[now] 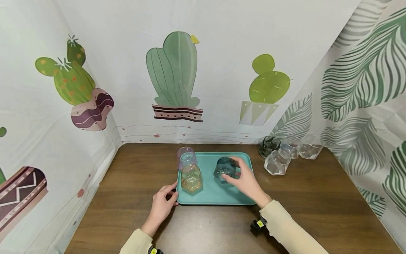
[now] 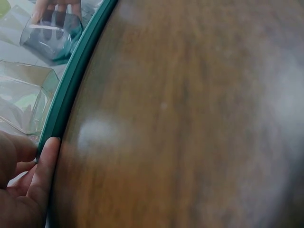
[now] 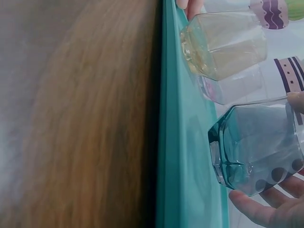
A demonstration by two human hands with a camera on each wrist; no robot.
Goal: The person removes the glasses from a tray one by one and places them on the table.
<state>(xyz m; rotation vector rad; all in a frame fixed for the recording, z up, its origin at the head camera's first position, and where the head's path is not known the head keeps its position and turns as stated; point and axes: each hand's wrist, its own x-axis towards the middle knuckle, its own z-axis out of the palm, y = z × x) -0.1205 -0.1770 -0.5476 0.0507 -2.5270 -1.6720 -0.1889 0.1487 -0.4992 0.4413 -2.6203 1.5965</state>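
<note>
My right hand (image 1: 244, 180) grips a dark blue glass tumbler (image 1: 224, 167) by its sides, close over the right half of the teal tray (image 1: 209, 197). In the right wrist view, the fingers curl around the faceted wall of this tumbler (image 3: 256, 147). At the tray's front left corner, my left hand (image 1: 164, 204) pinches the rim between thumb and fingers, as the left wrist view also shows. An amber glass (image 1: 191, 178) stands upright on the tray's left side, nearest to my left hand. Behind it, a pale purple glass (image 1: 186, 157) is at the back left corner.
Several more glasses are grouped at the table's back right: a dark grey one (image 1: 269, 146) and clear ones, the nearest clear glass (image 1: 277, 162) standing in front. The wooden table (image 1: 215, 229) meets a cactus-print cloth (image 1: 222, 132) along its back edge.
</note>
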